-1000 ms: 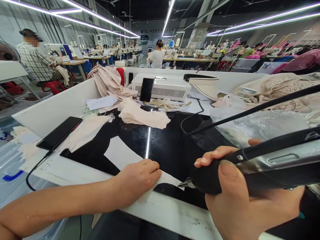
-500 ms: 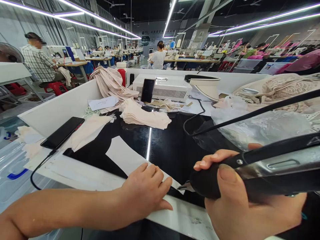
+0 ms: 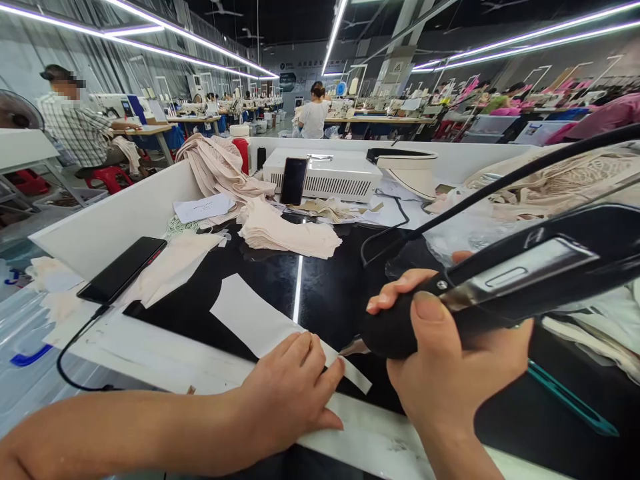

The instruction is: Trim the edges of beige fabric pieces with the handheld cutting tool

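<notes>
Our right hand is wrapped around the black padded grip of a handheld cutter, thumb on top, with its metal tip pointing down and left, just above the white strip near the front edge of the table. Our left hand lies flat and spread on that strip, holding nothing, pressing it to the dark top; its fingertips sit just beside the tip.

That closeness is the main risk, in our judgement: if the tip slips or the strip skids on the glossy surface, it could catch a finger or wander off line. The tool's black cord arcs back over the right side of the table, and a tug from it could jerk the tip sideways.

Farther out, a stack of beige fabric pieces lies toward the middle rear. A phone on its cable rests at the left edge, another phone leans on a white box at the back edge, and crumpled clear plastic lies on the right; the cord could drag that if it swings.
</notes>
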Tool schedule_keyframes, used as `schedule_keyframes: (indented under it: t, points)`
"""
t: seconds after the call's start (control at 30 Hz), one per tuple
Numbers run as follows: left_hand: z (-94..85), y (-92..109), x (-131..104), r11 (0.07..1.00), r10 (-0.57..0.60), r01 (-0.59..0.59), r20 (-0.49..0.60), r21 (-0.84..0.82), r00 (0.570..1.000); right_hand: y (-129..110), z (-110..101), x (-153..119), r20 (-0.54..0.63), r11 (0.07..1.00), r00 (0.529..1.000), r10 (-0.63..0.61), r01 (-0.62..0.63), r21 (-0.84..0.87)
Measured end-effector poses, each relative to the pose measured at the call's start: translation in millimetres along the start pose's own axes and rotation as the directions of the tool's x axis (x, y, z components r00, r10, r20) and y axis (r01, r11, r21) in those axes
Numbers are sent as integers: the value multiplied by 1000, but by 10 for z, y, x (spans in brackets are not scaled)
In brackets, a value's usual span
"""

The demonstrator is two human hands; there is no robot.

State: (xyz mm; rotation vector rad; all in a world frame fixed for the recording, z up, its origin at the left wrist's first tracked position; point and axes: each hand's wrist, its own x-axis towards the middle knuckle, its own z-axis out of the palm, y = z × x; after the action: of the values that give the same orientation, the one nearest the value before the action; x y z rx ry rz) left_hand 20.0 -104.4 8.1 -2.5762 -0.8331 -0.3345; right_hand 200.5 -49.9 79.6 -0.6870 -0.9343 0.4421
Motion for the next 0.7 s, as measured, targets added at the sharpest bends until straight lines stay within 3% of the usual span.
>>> schedule_keyframes:
  t: [0.43, 0.57, 0.7]
  points:
    - [19, -36, -23, 996, 21, -25, -46, -83, 999, 116, 30, -15, 50, 999, 999, 16, -18, 32]
    - [57, -133, -39, 988, 68, -75, -50, -139, 996, 120, 63, -13, 90, 999, 995, 35, -35, -3]
    - [108, -275, -87, 968, 106, -130, -122, -215, 987, 82, 61, -34, 74, 999, 997, 31, -30, -12]
